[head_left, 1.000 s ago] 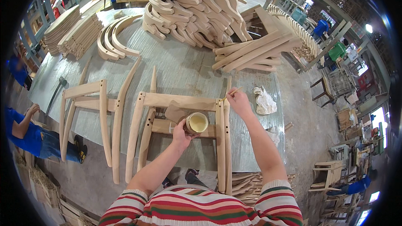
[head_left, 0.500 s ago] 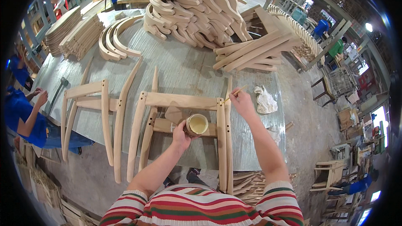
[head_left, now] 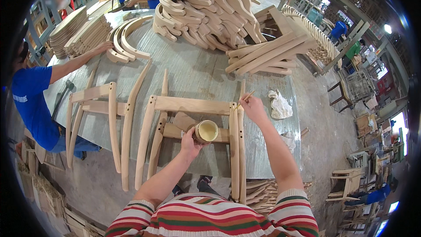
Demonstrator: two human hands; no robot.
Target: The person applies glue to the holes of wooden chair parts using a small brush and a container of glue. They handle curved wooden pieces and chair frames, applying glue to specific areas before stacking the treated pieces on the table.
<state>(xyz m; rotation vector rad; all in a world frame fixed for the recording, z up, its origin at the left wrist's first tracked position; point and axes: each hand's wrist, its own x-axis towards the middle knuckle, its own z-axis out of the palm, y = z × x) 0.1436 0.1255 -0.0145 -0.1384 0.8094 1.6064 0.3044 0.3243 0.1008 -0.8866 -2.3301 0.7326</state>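
Observation:
My left hand is closed around an open round jar of pale yellow, glue-like stuff, held above the lower rail of a wooden chair frame. Pinched in the fingers of my right hand is a thin wooden stick. Its lower end is at the frame's upper right corner, close to the dark holes in the leg; whether it touches the wood I cannot tell. A flat brown piece lies behind the jar, partly hidden by it.
Left of mine stands a second chair frame, with a mallet beside it. A co-worker in blue reaches toward curved wooden parts. Stacked chair parts and straight pieces lie at the back; a white rag lies right.
The co-worker at the left has leaned in and stretched an arm to the curved parts. My right hand has shifted slightly down with the stick; my left still holds the jar.

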